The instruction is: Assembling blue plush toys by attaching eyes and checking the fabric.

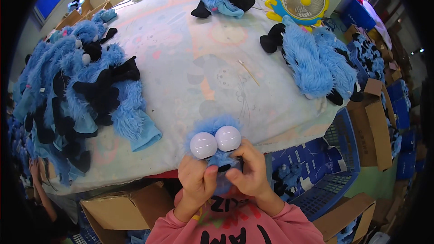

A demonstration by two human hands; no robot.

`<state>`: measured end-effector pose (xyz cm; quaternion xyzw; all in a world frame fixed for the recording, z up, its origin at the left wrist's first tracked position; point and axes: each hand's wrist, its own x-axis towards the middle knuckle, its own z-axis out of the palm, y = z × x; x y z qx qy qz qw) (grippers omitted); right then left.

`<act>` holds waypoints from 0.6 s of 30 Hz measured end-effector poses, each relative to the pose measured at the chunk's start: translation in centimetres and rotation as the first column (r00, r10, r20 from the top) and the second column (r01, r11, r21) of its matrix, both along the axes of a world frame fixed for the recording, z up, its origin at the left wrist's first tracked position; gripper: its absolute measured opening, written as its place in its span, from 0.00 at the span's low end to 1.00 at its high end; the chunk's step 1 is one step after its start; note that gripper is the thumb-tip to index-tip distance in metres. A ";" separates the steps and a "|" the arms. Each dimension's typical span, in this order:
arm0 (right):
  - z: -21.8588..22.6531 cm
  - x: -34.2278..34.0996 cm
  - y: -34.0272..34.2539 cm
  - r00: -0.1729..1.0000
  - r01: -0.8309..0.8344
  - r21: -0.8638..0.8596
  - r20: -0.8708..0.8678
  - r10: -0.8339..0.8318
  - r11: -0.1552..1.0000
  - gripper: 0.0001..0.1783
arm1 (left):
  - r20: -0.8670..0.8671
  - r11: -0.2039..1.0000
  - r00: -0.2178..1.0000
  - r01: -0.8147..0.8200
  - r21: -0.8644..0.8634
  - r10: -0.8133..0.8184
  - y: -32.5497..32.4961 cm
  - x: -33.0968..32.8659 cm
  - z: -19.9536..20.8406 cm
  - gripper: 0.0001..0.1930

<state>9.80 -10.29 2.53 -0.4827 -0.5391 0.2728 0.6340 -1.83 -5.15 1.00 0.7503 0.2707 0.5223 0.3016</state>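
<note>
A blue furry plush head (219, 123) with two large glossy white ball eyes is held up over the table's near edge. My left hand (195, 177) grips its left side, the thumb upright near a small black oval patch below the eyes. My right hand (250, 171) is closed on the other side, index finger bent beside the right eye and thumb near the black patch. Light blue fabric hangs below the fur between my hands. The fingers behind the plush head are hidden.
The table (181, 86) has a pale printed cover. Blue-and-black plush pieces (86, 77) pile up at its left, more plush pieces (312, 63) lie at right, and one plush (221, 0) sits far back. A yellow-blue fan (304, 0), blue crate (337, 171) and cardboard box (126, 208) surround it.
</note>
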 end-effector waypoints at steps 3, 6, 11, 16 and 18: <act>0.8 -0.6 0.0 0.993 0.098 -0.071 0.076 -0.092 0.993 0.10 | 0.037 1.000 0.999 -0.016 0.017 0.015 0.1 0.5 0.1 0.10; 0.6 -0.4 0.1 0.988 0.114 -0.082 0.109 -0.105 0.990 0.09 | 0.047 1.000 0.999 -0.012 0.012 0.012 0.2 0.5 0.1 0.10; 0.4 -0.2 0.4 0.992 0.081 -0.081 0.099 -0.073 0.993 0.08 | 0.032 0.999 0.999 0.018 -0.034 -0.017 0.4 0.3 0.1 0.09; 0.9 -0.2 0.6 0.997 0.078 -0.161 -0.010 -0.081 0.984 0.07 | -0.012 0.997 1.000 0.024 -0.078 -0.025 0.7 0.2 0.0 0.09; 0.8 0.6 0.9 1.000 -0.004 -0.127 -0.011 0.003 0.992 0.07 | 0.008 0.995 1.000 0.027 -0.096 -0.026 0.9 0.0 -0.2 0.09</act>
